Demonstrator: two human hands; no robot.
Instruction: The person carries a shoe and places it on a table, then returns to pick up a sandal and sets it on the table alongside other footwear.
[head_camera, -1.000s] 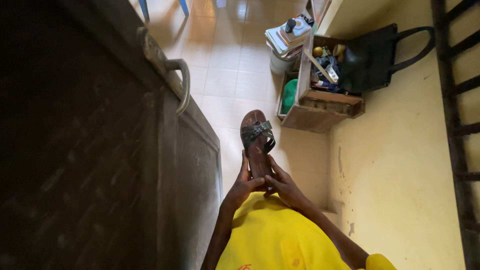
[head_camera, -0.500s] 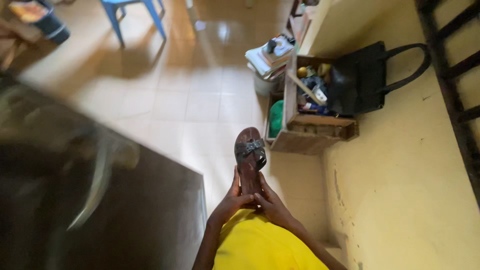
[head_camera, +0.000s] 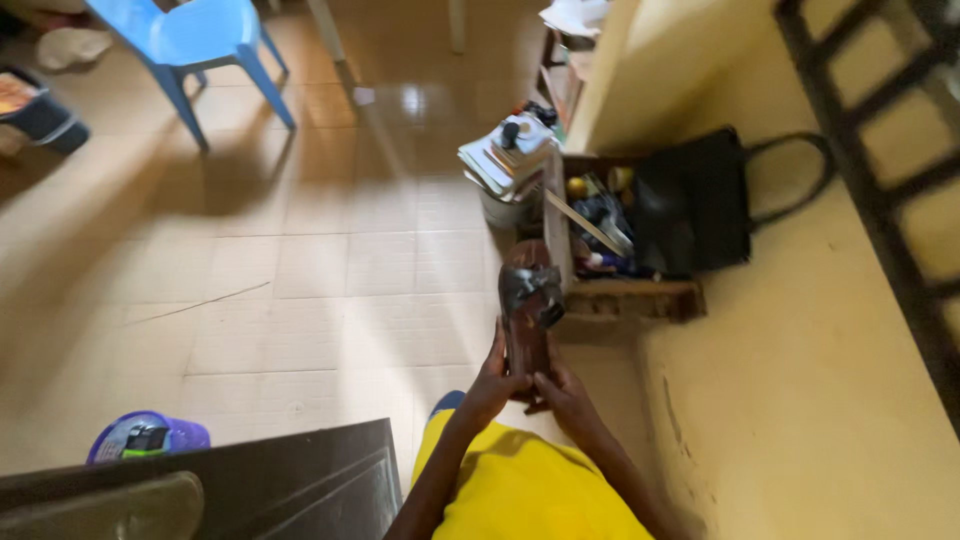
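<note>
1. Sandal (head_camera: 527, 310), brown with dark crossed straps, was held up in front of the person's body, toe end pointing away, above the tiled floor (head_camera: 330, 270).
2. Both hands gripped its heel end: the left hand (head_camera: 493, 375) wrapped the left edge with fingers closed on it, and the right hand (head_camera: 562, 392) clasped the right edge and underside, thumb on the sole.
3. Just beyond the sandal's toe stood a wooden crate (head_camera: 600, 270) filled with mixed small items, set against the yellow wall (head_camera: 800, 380).
4. A black handbag (head_camera: 695, 205) leaned on the wall, touching the crate's far side.
5. A stack of books (head_camera: 505, 155) rested on a white bucket (head_camera: 500, 208) beside the crate.
6. A blue plastic chair (head_camera: 195, 45) stood well apart at the far left of the room.
7. A dark door (head_camera: 290, 485) edged into the lower left, with a purple container (head_camera: 145, 437) on the floor just beside it.
8. The person wore a yellow shirt (head_camera: 530, 495).
</note>
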